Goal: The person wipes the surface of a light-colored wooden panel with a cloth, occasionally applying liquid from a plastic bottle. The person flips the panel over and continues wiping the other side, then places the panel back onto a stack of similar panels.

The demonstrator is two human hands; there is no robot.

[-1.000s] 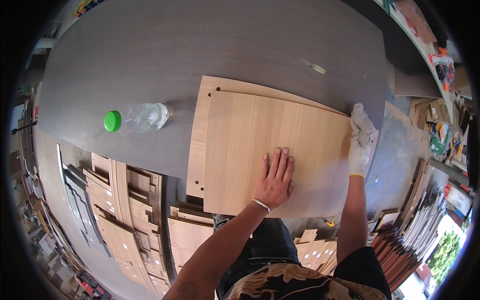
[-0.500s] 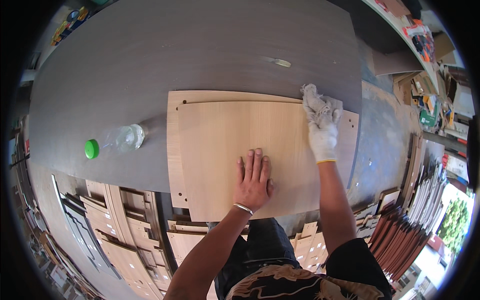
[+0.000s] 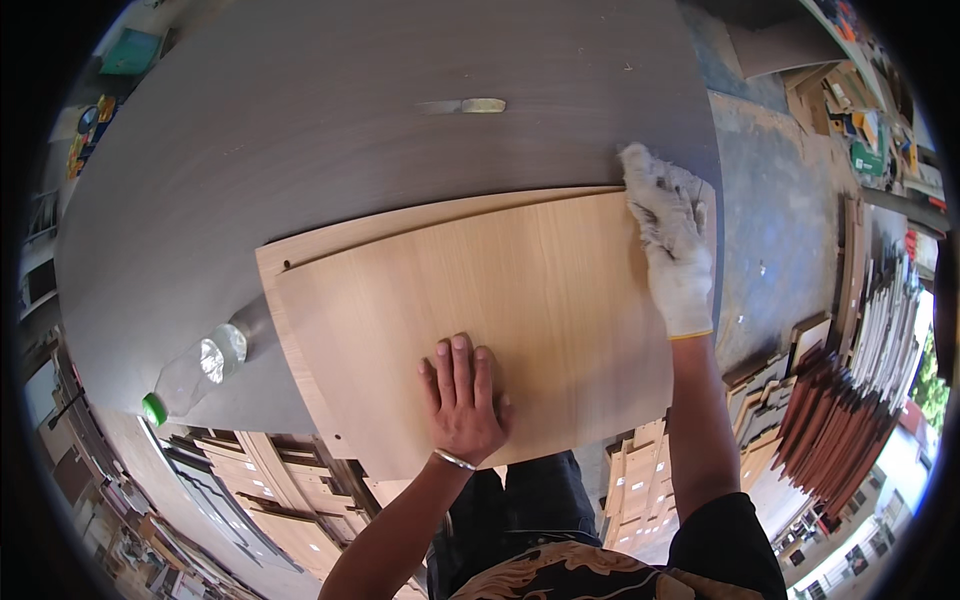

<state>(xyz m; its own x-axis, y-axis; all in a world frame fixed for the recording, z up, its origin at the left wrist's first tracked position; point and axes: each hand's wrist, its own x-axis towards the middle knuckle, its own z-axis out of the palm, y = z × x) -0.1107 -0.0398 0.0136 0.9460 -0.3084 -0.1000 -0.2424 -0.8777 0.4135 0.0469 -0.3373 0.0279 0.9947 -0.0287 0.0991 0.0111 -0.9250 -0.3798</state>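
- A dark grey table (image 3: 400, 60) spreads beneath the work; a clear plastic bottle (image 3: 208, 362) with a green cap (image 3: 153, 408) is just left of the panels, near the table's edge.
- Beyond them, well apart, is a small slim tool (image 3: 484, 105) with a pale yellowish handle.
- The upper wood-grain panel (image 3: 530, 290) rests on a lower wood-grain panel (image 3: 330, 243), skewed so that strips of the lower one show along the far and left edges, with dark round holes at the left.
- The bare left hand (image 3: 465, 405), a silver bracelet (image 3: 454, 460) at its wrist, lies flat on the upper panel near its close edge, palm down, gripping nothing.
- The right hand (image 3: 673, 240), in a whitish glove with a yellow cuff edge, is at the upper panel's right end; I cannot tell whether it grips the edge or holds a cloth.
- Light wood boards (image 3: 290, 525) at lower left carry small white labels, too tiny to read.
- Reddish-brown boards (image 3: 830, 420) stand stacked at right.
- The right hand and forearm hide part of the panels' right ends.
- Whether the bottle stands or lies, and whether the tool's grey end is a blade, is unclear.
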